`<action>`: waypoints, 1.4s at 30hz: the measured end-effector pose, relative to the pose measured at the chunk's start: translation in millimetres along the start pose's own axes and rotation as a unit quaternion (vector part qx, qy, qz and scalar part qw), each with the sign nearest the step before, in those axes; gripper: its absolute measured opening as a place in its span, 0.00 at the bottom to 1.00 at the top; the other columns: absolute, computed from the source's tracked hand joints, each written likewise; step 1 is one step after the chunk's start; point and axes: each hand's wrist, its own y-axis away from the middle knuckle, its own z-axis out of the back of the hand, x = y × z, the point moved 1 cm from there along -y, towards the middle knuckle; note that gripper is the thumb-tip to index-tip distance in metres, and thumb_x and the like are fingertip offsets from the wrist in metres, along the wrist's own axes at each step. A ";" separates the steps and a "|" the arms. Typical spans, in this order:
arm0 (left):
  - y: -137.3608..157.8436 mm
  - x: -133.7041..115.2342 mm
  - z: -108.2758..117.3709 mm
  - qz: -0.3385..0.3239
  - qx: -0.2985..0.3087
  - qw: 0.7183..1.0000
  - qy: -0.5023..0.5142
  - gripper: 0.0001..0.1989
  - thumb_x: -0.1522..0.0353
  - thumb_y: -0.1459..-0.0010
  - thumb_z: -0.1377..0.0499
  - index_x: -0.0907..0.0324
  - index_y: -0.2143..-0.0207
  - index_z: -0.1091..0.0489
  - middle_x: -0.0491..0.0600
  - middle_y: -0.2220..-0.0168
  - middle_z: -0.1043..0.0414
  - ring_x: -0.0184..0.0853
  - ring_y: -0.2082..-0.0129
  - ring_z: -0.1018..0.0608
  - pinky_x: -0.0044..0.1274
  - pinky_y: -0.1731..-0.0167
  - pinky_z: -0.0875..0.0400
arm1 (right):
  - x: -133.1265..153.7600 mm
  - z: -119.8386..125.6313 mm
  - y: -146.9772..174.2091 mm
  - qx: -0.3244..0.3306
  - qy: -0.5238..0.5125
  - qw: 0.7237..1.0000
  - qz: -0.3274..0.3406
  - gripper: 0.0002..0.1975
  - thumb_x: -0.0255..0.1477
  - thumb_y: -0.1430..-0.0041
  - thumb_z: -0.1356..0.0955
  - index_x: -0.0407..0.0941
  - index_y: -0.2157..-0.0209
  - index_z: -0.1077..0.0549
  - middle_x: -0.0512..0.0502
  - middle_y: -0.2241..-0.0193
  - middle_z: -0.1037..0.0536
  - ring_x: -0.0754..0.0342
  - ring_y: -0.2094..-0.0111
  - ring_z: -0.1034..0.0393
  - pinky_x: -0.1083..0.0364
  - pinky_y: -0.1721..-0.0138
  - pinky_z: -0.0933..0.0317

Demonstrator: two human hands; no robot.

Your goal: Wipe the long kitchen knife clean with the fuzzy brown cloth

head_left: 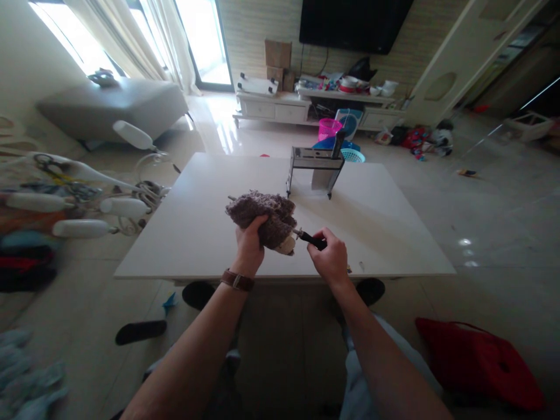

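Note:
My left hand [249,248] is wrapped round a shaggy grey-brown plush toy [276,205], held above the white table [175,233]. A pale, smooth part shows at the toy's lower right end. My right hand [330,254] grips the black handle [312,240] of a tool with a thin metal shaft, which meets the toy's right side. Another thin metal end [231,199] sticks out at the toy's upper left; whether it is the same shaft is hidden by the toy. Behind the toy, a silver and black metal frame [315,154] stands on the table.
Small bits [361,266] lie near the table's front edge by my right hand. A white lamp with several shades [126,207] stands close to the table's left side. A red bag [476,361] sits on the floor at right. Baskets [329,127] stand beyond the table.

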 end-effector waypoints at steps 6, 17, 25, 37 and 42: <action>5.2 0.4 0.5 -0.003 -0.017 0.999 -0.033 0.23 0.69 0.65 0.28 0.60 0.61 0.21 0.50 0.60 0.19 0.38 0.61 0.19 0.31 0.56 0.23 | -0.2 -2.2 2.2 -0.006 -0.003 1.000 -0.007 0.02 0.30 0.50 0.32 0.49 0.71 0.29 0.49 0.73 0.22 0.49 0.69 0.29 0.53 0.65 0.42; 17.6 8.6 -0.5 0.031 0.016 0.999 -0.033 0.21 0.68 0.63 0.28 0.61 0.62 0.21 0.51 0.60 0.18 0.38 0.61 0.19 0.30 0.56 0.23 | 2.7 -7.9 5.5 0.007 -0.008 1.000 0.009 0.03 0.31 0.48 0.33 0.49 0.69 0.28 0.49 0.72 0.22 0.49 0.68 0.27 0.54 0.65 0.42; 19.8 11.9 -0.5 0.049 0.013 0.998 -0.037 0.22 0.68 0.63 0.28 0.61 0.61 0.22 0.51 0.60 0.19 0.40 0.61 0.18 0.33 0.54 0.23 | 2.5 -7.7 5.4 0.010 -0.006 1.000 0.011 0.03 0.30 0.48 0.33 0.49 0.69 0.28 0.49 0.72 0.22 0.48 0.68 0.27 0.54 0.65 0.42; 23.3 11.8 -3.0 0.054 0.015 0.998 -0.030 0.21 0.68 0.64 0.27 0.62 0.63 0.22 0.50 0.62 0.20 0.38 0.65 0.20 0.31 0.58 0.23 | 1.5 -7.4 5.6 0.008 -0.015 1.000 0.019 0.03 0.30 0.48 0.33 0.48 0.69 0.28 0.49 0.72 0.23 0.49 0.68 0.27 0.54 0.64 0.42; 22.9 12.5 -2.7 0.055 0.012 0.998 -0.030 0.20 0.68 0.64 0.27 0.61 0.64 0.22 0.50 0.63 0.20 0.37 0.65 0.20 0.31 0.59 0.23 | 2.1 -7.4 6.2 0.008 -0.015 1.000 0.018 0.03 0.30 0.48 0.33 0.48 0.69 0.28 0.49 0.72 0.23 0.50 0.69 0.28 0.54 0.65 0.43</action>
